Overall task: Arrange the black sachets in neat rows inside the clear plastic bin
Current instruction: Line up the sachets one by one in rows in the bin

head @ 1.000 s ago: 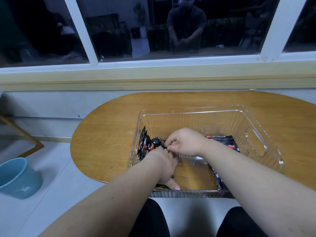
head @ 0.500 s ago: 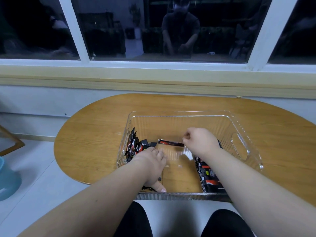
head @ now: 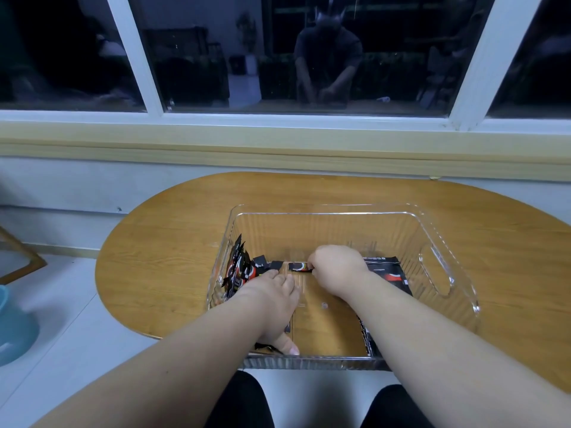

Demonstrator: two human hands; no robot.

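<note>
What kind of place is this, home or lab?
Probably a home-like room at night, not a lab: oval wooden table against the wall under a dark, reflective window, blue bucket on the pale floor.

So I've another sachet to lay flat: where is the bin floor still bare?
In the clear plastic bin the floor is bare in the middle, between the standing sachets at the left hand and the flat sachets beside the right hand, and along the far wall. Both sides are crowded.

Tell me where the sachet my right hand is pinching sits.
Head view: the sachet is mid-bin, pinched by the right hand, just right of the upright sachets along the left wall.
</note>
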